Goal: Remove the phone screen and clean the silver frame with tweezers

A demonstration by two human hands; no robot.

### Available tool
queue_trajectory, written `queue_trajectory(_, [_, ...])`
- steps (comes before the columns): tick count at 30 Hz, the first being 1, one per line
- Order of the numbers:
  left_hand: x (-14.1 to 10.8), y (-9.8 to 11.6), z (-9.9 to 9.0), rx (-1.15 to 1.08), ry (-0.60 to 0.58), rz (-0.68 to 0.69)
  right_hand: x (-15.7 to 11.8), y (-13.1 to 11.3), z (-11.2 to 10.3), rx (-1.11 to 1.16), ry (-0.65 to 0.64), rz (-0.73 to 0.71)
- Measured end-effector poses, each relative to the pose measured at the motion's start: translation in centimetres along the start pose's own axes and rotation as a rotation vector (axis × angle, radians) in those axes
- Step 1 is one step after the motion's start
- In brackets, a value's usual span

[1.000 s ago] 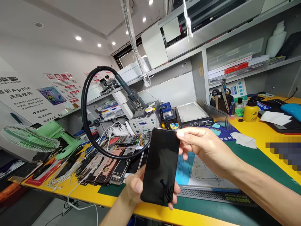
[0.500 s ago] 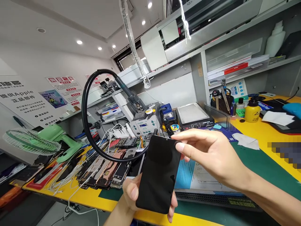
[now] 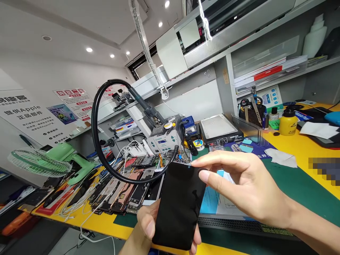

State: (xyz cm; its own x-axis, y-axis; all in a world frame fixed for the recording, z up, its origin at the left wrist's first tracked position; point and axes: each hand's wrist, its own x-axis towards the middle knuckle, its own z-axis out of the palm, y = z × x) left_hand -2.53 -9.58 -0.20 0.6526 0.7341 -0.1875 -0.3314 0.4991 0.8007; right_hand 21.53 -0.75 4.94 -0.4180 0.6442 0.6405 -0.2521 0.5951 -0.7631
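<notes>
The right hand's (image 3: 255, 191) thumb and forefinger stand parted around the far right corner of the black phone (image 3: 179, 209), their tips at its edges; whether they squeeze, I can't tell from here. So the phone lies to the left of those fingers and nearer the person, its long axis running near to far, the far end leaning a little right. The left hand (image 3: 146, 221) is closer to the near end, gripping the phone across its width, thumb on the left side and fingertips (image 3: 197, 235) showing on the right. It's held above the near edge of the yellow bench (image 3: 120, 230). Beyond, blue-and-white papers (image 3: 209, 203) lie to the right, stripped phone parts (image 3: 124, 198) to the left.
</notes>
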Motion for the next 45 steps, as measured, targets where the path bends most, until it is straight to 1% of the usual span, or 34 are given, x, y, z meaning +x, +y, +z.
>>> queue_trajectory(3, [0.0,0.0,0.1,0.011,0.006,0.002,0.0,-0.1,0.0,-0.002,-0.009,0.004])
queue_trajectory(6, [0.0,0.0,0.3,0.039,0.028,0.036,0.1,-0.1,0.1,-0.006,-0.008,0.011])
queue_trajectory(8, [0.0,0.3,0.7,0.075,0.064,0.087,0.3,0.0,0.2,-0.027,0.035,0.021])
queue_trajectory(10, [-0.1,0.9,1.4,0.118,0.122,0.166,0.5,0.2,0.3,-0.073,0.122,0.073])
queue_trajectory(11, [-0.1,1.3,1.9,0.173,0.177,0.222,0.6,0.4,0.3,-0.092,0.162,0.123])
queue_trajectory(12, [-0.1,1.7,2.4,0.260,0.258,0.278,0.7,0.6,0.3,-0.100,0.184,0.187])
queue_trajectory(14, [0.0,2.2,3.6,0.591,0.507,0.389,0.9,0.9,0.3,-0.100,0.177,0.324])
queue_trajectory(15, [0.1,2.3,4.1,0.789,0.631,0.379,1.1,1.0,0.2,-0.101,0.170,0.373])
queue_trajectory(16, [0.2,2.2,4.6,0.954,0.719,0.384,1.2,1.1,0.2,-0.100,0.166,0.400])
queue_trajectory(18, [0.6,1.8,5.2,1.143,0.812,0.363,1.4,1.1,0.0,-0.077,0.179,0.428])
queue_trajectory(20, [1.0,1.1,5.2,1.276,0.910,0.400,1.6,1.1,-0.1,0.018,0.170,0.470])
queue_trajectory(21, [1.3,0.8,5.1,1.356,0.978,0.443,1.7,1.1,-0.1,0.097,0.127,0.495])
queue_trajectory(23, [1.8,0.4,4.7,1.544,1.113,0.569,1.7,1.2,-0.1,0.252,-0.002,0.526])
queue_trajectory(25, [2.3,0.3,4.3,1.712,1.195,0.676,1.6,1.4,0.2,0.343,-0.123,0.514])
queue_trajectory(26, [2.6,0.3,4.2,1.781,1.221,0.709,1.5,1.6,0.4,0.349,-0.148,0.514])
queue_trajectory(28, [3.0,0.2,4.2,1.887,1.263,0.746,1.4,2.0,0.8,0.317,-0.127,0.527])
queue_trajectory(30, [3.3,0.2,4.5,1.918,1.291,0.757,1.4,2.4,0.9,0.314,-0.082,0.534])
queue_trajectory(32, [3.4,0.3,5.0,1.830,1.283,0.747,1.6,2.7,0.8,0.345,-0.043,0.528])
queue_trajectory(33, [3.4,0.6,5.2,1.735,1.268,0.730,1.7,2.9,0.6,0.361,-0.032,0.525])
queue_trajectory(35, [3.4,1.4,5.6,1.443,1.224,0.690,2.0,3.0,0.2,0.370,-0.019,0.525])
queue_trajectory(37, [3.7,2.8,5.6,1.055,1.114,0.642,2.2,3.1,-0.3,0.354,-0.002,0.533])
queue_trajectory(38, [3.9,3.5,5.6,0.857,0.990,0.594,2.2,3.2,-0.5,0.345,0.004,0.537])
queue_trajectory(40, [4.7,4.8,5.3,0.473,0.666,0.508,2.3,3.2,-0.7,0.329,0.000,0.546])
queue_trajectory(42, [5.7,5.6,4.9,0.203,0.423,0.369,2.2,3.3,-0.8,0.320,-0.021,0.557])
queue_trajectory(43, [6.2,5.9,4.7,0.115,0.339,0.308,2.2,3.3,-0.8,0.318,-0.032,0.562])
queue_trajectory(45, [7.2,5.9,4.2,0.007,0.239,0.230,2.2,3.4,-1.0,0.318,-0.049,0.567])
